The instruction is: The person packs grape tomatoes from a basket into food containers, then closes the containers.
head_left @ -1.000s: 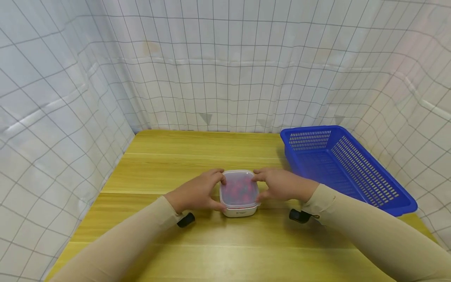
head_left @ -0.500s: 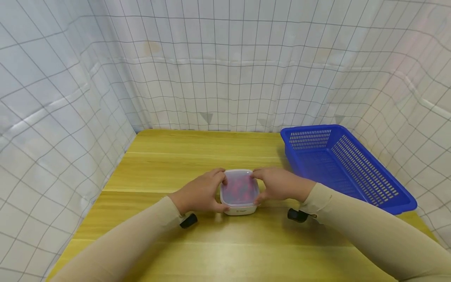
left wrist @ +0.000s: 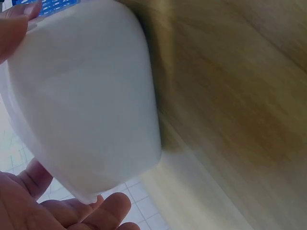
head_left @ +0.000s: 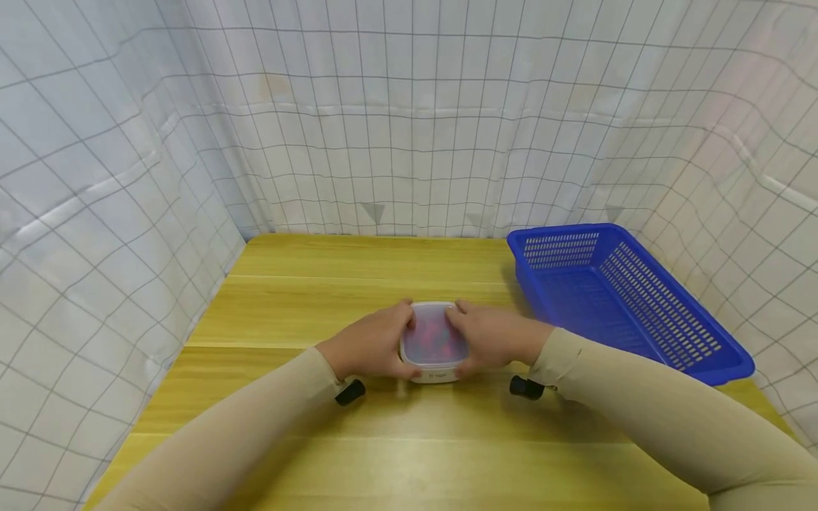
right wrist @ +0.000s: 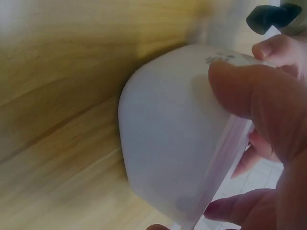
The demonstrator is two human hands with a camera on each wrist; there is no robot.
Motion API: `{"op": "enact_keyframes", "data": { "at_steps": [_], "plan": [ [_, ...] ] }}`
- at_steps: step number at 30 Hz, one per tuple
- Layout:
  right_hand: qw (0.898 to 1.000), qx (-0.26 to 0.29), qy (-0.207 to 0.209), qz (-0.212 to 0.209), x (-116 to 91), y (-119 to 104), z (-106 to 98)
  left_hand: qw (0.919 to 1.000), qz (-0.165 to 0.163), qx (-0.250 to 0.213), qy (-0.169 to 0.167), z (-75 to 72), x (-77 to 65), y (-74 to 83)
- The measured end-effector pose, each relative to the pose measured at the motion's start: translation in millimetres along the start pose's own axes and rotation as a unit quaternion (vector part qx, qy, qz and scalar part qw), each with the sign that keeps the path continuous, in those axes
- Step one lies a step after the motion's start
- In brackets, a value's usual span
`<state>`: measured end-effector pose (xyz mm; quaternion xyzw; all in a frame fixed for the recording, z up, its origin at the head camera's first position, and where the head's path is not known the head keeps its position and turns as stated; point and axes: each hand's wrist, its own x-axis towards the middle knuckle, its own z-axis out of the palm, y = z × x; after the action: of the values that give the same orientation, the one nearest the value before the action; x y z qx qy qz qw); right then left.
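Observation:
A small white food container [head_left: 436,375] stands on the wooden table, topped by a translucent lid [head_left: 434,341] with pinkish-red contents showing through. My left hand [head_left: 373,344] grips its left side, thumb by the front corner and fingers at the back one. On the opposite side my right hand [head_left: 498,337] holds it the same way, fingers reaching over the lid's edge. In the right wrist view the right thumb [right wrist: 240,88] presses the container's white wall [right wrist: 163,129] near small dark print. The left wrist view has left fingers [left wrist: 108,211] curled near a lid corner.
A blue perforated basket [head_left: 581,291] sits at the right of the table [head_left: 307,262]. White grid-patterned curtain [head_left: 415,142] surrounds the back and both sides. A black camera piece hangs under each wrist, the left one [head_left: 350,392] close over the tabletop.
Both hands have drawn inward, closer round the container. The right fingers lie further over the lid, and the container appears slightly farther back. The basket stays in place.

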<state>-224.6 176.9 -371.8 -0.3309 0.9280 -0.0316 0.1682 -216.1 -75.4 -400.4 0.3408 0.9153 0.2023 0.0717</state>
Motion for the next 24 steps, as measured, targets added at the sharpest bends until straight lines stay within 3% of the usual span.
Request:
{"op": "enact_keyframes", "data": {
  "at_steps": [7, 15, 24],
  "plan": [
    [1.000, -0.004, 0.004, -0.001, 0.1, -2.6, -0.7, 0.9998, 0.016, 0.003, 0.007, 2.3, 2.6, -2.5],
    [0.999, 0.031, -0.013, -0.012, 3.3, 15.8, -11.8, 0.9974, -0.031, -0.052, -0.038, -2.7, 2.7, -9.5],
    [0.999, 0.028, -0.045, -0.009, 10.1, 21.3, -16.9, 0.9962, -0.039, -0.046, -0.063, -2.6, 10.2, -13.7]
  ]
}}
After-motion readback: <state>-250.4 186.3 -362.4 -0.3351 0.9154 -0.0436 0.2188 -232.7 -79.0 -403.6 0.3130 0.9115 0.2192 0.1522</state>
